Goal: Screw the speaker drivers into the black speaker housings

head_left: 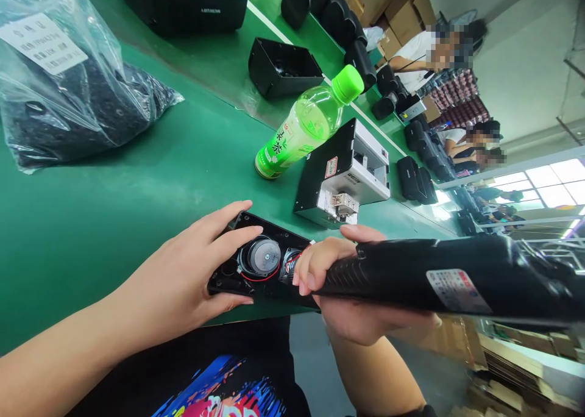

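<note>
Over conveyor [137, 179], left hand [183, 264] holding speaker [260, 257], right hand [338, 289] gripping power tool [434, 277]

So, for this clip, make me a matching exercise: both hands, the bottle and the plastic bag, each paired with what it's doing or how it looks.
Column 1
1. left hand
2. right hand
3. bottle
4. clear plastic bag

Column 2
A. green cap
B. gripping a black power tool
C. white label
D. holding a black speaker panel

Pairs: 1-D, 2-B, 3-A, 4-C
</note>
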The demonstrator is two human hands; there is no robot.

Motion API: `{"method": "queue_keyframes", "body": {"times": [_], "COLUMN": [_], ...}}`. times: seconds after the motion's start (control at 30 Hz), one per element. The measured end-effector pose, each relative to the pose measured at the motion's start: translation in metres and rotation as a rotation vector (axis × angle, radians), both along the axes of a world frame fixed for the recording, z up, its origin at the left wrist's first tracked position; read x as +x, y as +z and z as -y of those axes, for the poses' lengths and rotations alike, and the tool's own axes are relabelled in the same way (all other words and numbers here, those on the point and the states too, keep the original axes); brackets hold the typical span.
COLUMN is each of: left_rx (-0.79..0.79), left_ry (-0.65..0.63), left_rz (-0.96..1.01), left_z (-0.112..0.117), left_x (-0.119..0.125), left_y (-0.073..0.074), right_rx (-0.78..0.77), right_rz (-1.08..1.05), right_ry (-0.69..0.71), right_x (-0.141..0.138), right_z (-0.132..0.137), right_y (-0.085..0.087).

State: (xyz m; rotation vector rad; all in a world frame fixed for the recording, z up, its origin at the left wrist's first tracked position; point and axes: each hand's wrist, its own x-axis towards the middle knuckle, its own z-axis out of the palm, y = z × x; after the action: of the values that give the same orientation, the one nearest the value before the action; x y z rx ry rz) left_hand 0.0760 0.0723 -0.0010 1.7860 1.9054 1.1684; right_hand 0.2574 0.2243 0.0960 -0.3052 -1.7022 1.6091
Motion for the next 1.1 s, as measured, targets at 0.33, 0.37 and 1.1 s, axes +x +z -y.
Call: {"method": "queue_keyframes", "body": {"times": [0.33, 0.37, 1.1], "left_rx": [-0.01, -0.012, 0.126], "left_ry": [-0.003, -0.003, -0.066], "left_rz": [0.007, 0.004, -0.103], "left_z": [0.001, 0.001, 0.001], "left_x": [-0.001, -0.002, -0.016], "left_y": [0.001, 0.001, 0.047], "right_rx": [-0.078, -0.085, -0.139], "right_rz": [0.014, 0.005, -0.155], "right_ry": [-0.032, -0.039, -0.098], "right_x": [-0.001, 0.0, 0.006], "right_z": [-0.003, -0.003, 0.013], "right_y": [0.01, 0.012, 0.016]}}
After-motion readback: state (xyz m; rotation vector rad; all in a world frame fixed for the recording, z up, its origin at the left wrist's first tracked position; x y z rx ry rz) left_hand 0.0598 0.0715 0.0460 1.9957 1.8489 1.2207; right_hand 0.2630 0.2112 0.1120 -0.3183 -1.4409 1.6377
